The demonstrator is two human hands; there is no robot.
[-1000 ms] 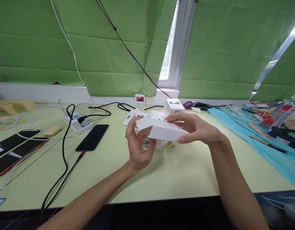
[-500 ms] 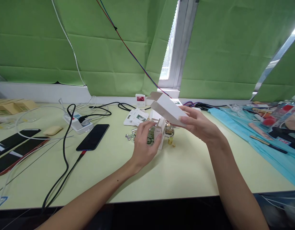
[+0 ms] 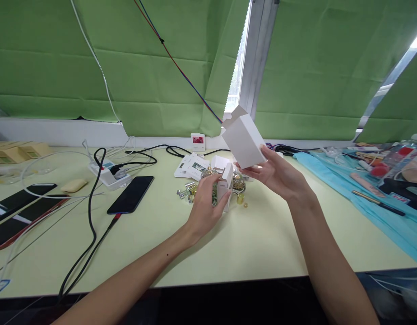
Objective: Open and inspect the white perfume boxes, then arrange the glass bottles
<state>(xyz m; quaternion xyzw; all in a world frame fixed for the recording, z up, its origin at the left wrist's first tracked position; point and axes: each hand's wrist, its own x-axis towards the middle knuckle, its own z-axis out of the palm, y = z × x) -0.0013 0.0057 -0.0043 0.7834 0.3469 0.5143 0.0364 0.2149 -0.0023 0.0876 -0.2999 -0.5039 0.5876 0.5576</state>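
My right hand (image 3: 276, 174) is closed on a white cardboard box (image 3: 245, 141), held tilted above the table with its top flap raised. Low over the table, my left hand (image 3: 208, 203) has its thumb and fingers around a smaller white carton (image 3: 226, 185) that stands on edge. Behind and beside that carton lie shiny, coiled metallic items (image 3: 240, 185), partly hidden by the hand and carton. Several small silver and gold pieces (image 3: 185, 191) lie left of my left hand. A gold cap-like piece (image 3: 240, 198) is to the right of the carton.
White printed packets (image 3: 194, 166) and a small box with a red picture (image 3: 198, 141) are at the back. A black phone (image 3: 131, 195), cables and a power strip (image 3: 110, 176) occupy the left. Blue sheeting (image 3: 350, 180) with clutter covers the right side.
My right hand has turned the white box more upright, so its broad face shows, and shifted its grip to the lower right edge. My left hand stays at the smaller carton.
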